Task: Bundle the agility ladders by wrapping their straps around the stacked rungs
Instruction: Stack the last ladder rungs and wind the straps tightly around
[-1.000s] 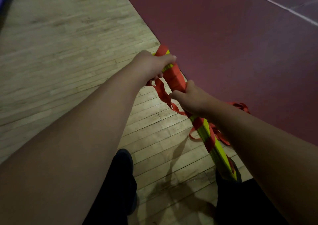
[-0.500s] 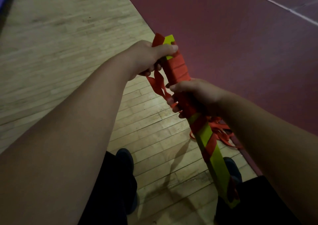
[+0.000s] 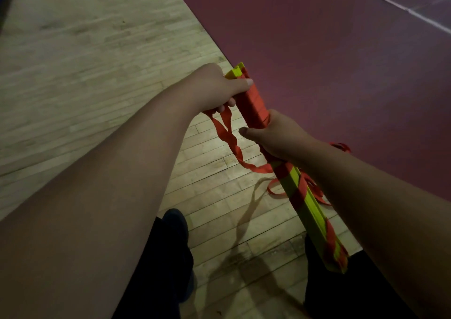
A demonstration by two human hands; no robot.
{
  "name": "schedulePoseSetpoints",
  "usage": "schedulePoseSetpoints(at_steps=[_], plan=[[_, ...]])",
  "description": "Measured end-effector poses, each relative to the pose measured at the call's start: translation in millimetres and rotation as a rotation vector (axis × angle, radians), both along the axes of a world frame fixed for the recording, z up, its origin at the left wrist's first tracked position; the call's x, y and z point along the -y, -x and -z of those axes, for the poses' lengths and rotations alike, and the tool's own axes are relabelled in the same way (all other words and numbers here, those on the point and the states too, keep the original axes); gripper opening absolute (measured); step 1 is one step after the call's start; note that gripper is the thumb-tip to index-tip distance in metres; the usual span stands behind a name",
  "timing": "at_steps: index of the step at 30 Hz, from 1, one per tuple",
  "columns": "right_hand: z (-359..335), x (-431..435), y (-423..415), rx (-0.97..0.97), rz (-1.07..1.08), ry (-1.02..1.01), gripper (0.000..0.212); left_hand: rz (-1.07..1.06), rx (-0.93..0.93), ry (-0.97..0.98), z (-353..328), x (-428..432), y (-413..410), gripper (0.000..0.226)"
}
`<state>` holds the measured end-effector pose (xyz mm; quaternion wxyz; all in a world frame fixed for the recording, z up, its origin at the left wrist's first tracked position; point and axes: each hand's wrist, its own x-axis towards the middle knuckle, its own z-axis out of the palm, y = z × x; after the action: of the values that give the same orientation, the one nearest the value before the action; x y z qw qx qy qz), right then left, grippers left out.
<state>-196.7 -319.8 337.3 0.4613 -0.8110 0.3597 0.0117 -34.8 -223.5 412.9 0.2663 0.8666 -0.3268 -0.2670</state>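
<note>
Two kinds of floor fill most of the view. A wooden floor [image 3: 85,62] lies under and to the left of the fingers. A dark red floor [image 3: 317,62] lies past them on the right, with a thin white line [image 3: 395,5] far off in its corner. Black trousers [image 3: 156,282] show low down, near the elbows, and one dark shoe [image 3: 174,223] pokes out below the left wrist. Both hands hold a long stack of yellow rungs [image 3: 310,211] up off the floor. It slants from the far end at the left fingers down to the near end by the right leg. A red strap [image 3: 253,101] is wound tight round the stack between the two thumbs, and more turns cross it below the right wrist. One loose loop of strap hangs from under the left fingers [image 3: 230,102] and swings across to the stack just under the right hand. More loose strap lies on the floor behind the right wrist. The left hand [image 3: 214,86] grips the far end, thumb flat on top of the red wrap and fingers curled beneath. The right hand [image 3: 280,135] is curled round the middle of the stack, thumb pointing left.
</note>
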Motion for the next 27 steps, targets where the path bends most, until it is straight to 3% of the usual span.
schedulePoseSetpoints(at_steps=[8,20,27], plan=[[0,-9,-6,0.02,0.071,0.007,0.054,-0.047,-0.023,0.026,2,8,12,0.049],[-2,-12,-4,0.029,0.004,0.077,0.034,-0.186,-0.188,0.145,0,-3,-1,0.049],[-3,-11,-7,0.049,0.018,0.07,0.044,-0.131,-0.005,0.157,-5,2,5,0.057]])
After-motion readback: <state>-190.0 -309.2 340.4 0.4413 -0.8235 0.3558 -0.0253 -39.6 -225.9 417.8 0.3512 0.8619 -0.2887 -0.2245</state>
